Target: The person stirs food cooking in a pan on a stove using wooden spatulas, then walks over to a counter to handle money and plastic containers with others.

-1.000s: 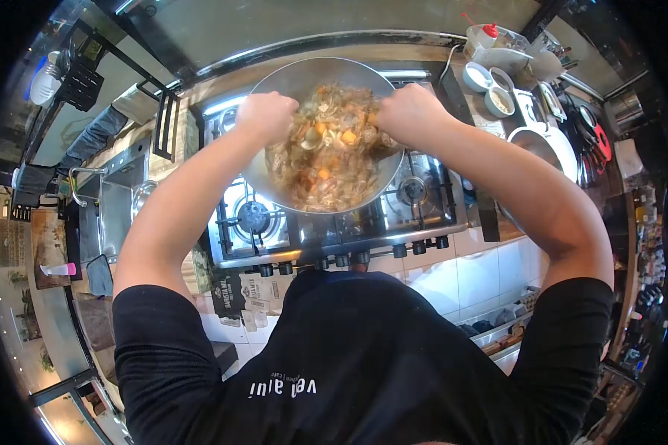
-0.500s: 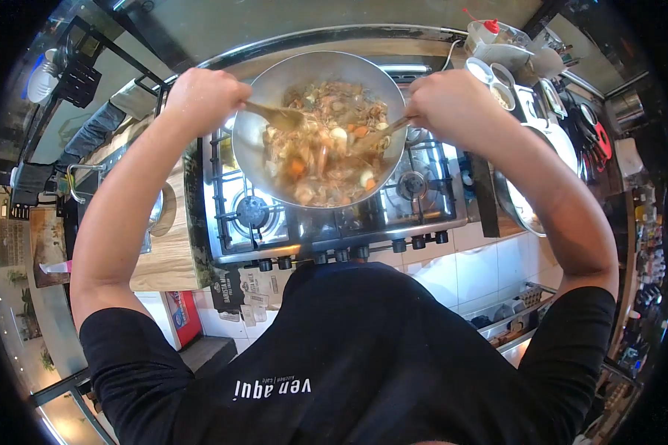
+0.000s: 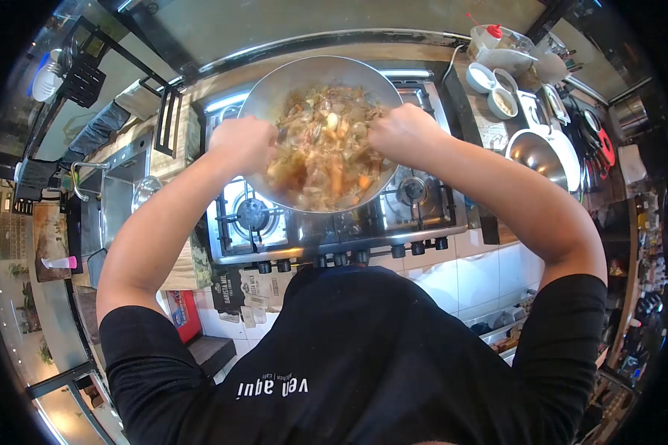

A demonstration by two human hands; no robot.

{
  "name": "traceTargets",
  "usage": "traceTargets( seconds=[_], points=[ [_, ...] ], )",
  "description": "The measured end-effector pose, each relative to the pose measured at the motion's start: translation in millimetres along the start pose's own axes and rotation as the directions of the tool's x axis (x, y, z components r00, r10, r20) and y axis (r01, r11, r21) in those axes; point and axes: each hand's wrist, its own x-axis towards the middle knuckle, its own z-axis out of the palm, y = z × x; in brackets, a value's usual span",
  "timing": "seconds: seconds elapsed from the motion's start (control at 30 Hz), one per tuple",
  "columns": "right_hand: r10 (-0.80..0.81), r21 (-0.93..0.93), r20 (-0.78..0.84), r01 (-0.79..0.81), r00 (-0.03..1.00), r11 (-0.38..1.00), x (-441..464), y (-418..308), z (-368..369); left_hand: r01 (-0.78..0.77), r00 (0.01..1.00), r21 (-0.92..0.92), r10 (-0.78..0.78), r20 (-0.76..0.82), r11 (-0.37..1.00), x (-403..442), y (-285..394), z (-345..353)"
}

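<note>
Over the wide metal pan (image 3: 293, 80) on the gas stove (image 3: 304, 251), we have our left hand (image 3: 246, 144) and right hand (image 3: 410, 135) curled closed, apart at opposite sides. Chunky stew (image 3: 334, 152) with orange pieces fills the pan's middle, blurred. We cannot tell what our fingers grip, or whether they touch the rim.

You wear a black shirt (image 3: 378, 348) whose short, loose sleeves (image 3: 152, 348) end above your elbows. White lettering (image 3: 272, 387) on it reads "ven aqui", upside down in this view, with a smaller, blurred line of print alongside. Your forearms (image 3: 167, 211), left hand (image 3: 246, 144) and right hand (image 3: 407, 136) are bare.
</note>
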Motion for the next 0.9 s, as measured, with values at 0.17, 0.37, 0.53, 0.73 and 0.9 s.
traceTargets(
  seconds=[0.17, 0.37, 0.53, 0.73, 0.9],
  points=[
    [0.052, -0.017, -0.089, -0.054, 0.995, 0.998, -19, 7, -18, -0.026, 0.991, -0.110, 0.012, -0.134, 0.994, -3, -9, -12],
    [0.168, -0.081, -0.106, -0.177, 0.980, 0.981, -33, 44, -59, -0.009, 0.948, 0.113, 0.044, -0.314, 0.994, 40, -10, -53],
    [0.294, -0.106, 0.072, -0.286, 0.953, 0.952, -26, 30, -75, -0.101, 0.941, 0.111, 0.131, -0.312, 0.989, 92, 24, -25],
    [0.192, -0.079, 0.208, -0.179, 0.959, 0.981, -30, 27, -65, -0.265, 0.962, 0.312, 0.274, 0.016, 0.912, 53, -7, -15],
    [0.267, -0.027, 0.081, -0.266, 0.960, 0.964, -51, 47, -84, -0.182, 0.975, 0.377, 0.216, -0.049, 0.908, 16, -32, -53]
  ],
)
